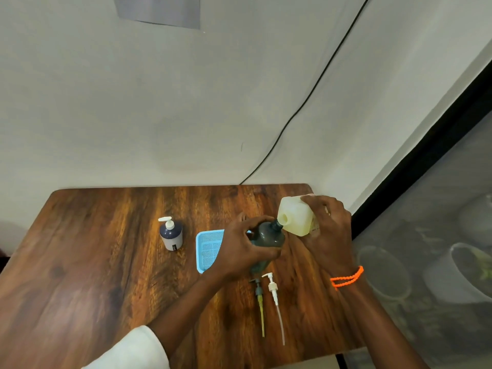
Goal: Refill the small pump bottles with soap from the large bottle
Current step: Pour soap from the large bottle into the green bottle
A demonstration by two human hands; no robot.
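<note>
My left hand (pixel 243 245) grips a dark grey pump bottle (pixel 267 237) with its pump off, tilted with the neck pointing up and right. My right hand (pixel 327 227) holds the large pale yellow soap bottle (pixel 295 219) tipped over, its open mouth touching the dark bottle's neck. Two removed pumps lie on the wooden table (pixel 106 275) in front of my hands: a grey one with a yellowish tube (pixel 259 302) and a white one with a clear tube (pixel 275 294). A second small bottle (pixel 171 235), dark top and white base, stands upright at the left with its white pump on.
A light blue plastic basket (pixel 209 249) sits partly under my left hand. A wall runs along the table's far edge, with a black cable (pixel 306 102) hanging down it. The table's right edge is close to my right wrist, beside a mesh screen.
</note>
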